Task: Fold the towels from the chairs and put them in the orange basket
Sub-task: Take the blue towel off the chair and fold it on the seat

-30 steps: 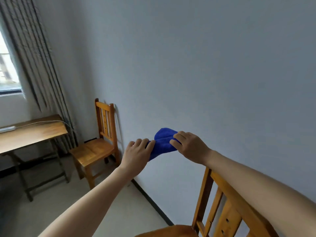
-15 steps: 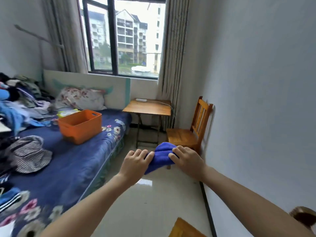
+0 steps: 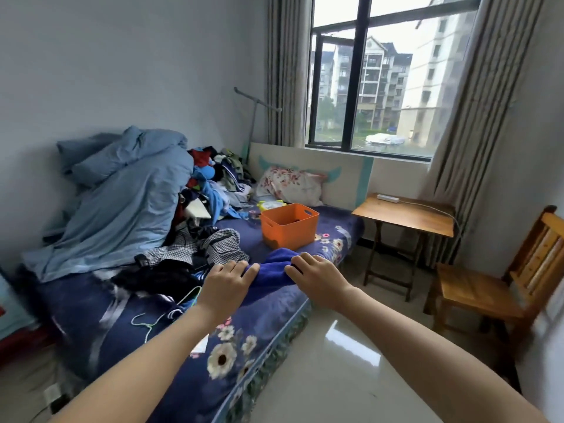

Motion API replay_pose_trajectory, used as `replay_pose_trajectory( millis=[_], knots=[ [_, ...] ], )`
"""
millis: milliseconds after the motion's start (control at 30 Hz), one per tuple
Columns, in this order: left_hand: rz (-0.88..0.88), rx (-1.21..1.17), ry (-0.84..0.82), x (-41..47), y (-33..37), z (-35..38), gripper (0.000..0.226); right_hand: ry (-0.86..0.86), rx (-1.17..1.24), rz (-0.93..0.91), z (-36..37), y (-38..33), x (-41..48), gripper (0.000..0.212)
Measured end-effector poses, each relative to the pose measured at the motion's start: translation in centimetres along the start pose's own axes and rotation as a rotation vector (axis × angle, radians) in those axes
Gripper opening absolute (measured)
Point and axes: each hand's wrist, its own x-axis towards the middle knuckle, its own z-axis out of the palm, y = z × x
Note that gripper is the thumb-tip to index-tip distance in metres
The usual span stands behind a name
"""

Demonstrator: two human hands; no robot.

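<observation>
Two-handed, carry the bunched blue terry towel (image 3: 272, 271), gripped at its ends by curled left hand (image 3: 227, 282) and right hand (image 3: 317, 277) above the floral bed (image 3: 262, 312) near the orange plastic basket (image 3: 290, 236); probably soft, light, floppy, so pinch folded edges to stop sagging.

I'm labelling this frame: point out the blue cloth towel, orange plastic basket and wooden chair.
blue cloth towel (image 3: 274, 265): head view, top fold
orange plastic basket (image 3: 288, 237): head view, front wall
wooden chair (image 3: 476, 293): head view, seat
</observation>
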Motion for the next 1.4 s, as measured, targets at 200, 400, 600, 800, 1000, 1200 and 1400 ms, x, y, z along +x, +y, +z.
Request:
replay_pose_trajectory(
  millis=[200, 400, 600, 800, 1000, 1200, 1400],
  knots=[
    [-0.055, 0.030, -0.100, -2.9, -8.3, -0.1, 0.077, 0.043, 0.023, -0.005, 3.1, -4.1, 7.5, 0.035],
    [-0.017, 0.016, -0.095, -4.4, -10.6, 2.8, 0.061, -0.011, 0.039, -0.004, 5.7, -5.8, 8.8, 0.037],
    [-0.029, -0.092, -0.068, -3.0, -8.8, 6.0, 0.037, -0.060, 0.035, 0.006, 7.7, -4.0, 6.9, 0.035],
    [0.015, -0.159, -0.091, 1.6, -6.1, 9.8, 0.073, -0.074, 0.022, 0.039, 10.3, 0.4, 3.4, 0.044],
    [0.060, -0.163, -0.096, 9.9, -3.7, 15.6, 0.075, -0.029, -0.046, 0.053, 14.4, 8.7, 0.9, 0.040],
    [0.063, -0.205, -0.119, 17.3, -0.6, 21.7, 0.078, -0.049, -0.048, 0.085, 19.1, 16.9, -1.3, 0.042],
    [0.061, -0.248, -0.208, 20.4, 1.2, 28.9, 0.080, -0.101, 0.038, 0.124, 25.5, 20.6, -4.1, 0.016]
  ],
)
